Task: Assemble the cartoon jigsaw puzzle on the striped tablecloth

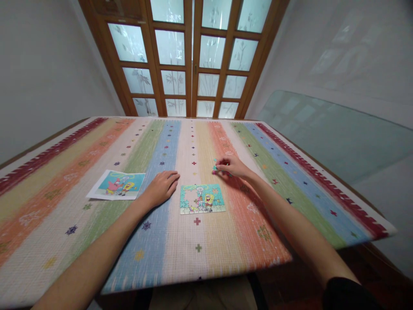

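A partly assembled jigsaw puzzle (214,206) with a cartoon picture lies flat on the striped cloth in front of me. Gaps in its left and middle part let the cloth show through. My left hand (161,187) rests palm down just left of the puzzle, fingers stretched out and holding nothing. Beyond the puzzle's upper right corner, my right hand (235,167) has thumb and forefinger together at a small teal puzzle piece (214,168). A few more bits of colour show by and under these fingers, partly hidden by the hand.
A printed reference picture (120,186) on white paper lies left of my left hand. The striped tablecloth (200,262) covers the table, whose near edge is close to me. A glass panel (335,129) stands along the right side, and wooden doors (192,60) with panes are behind.
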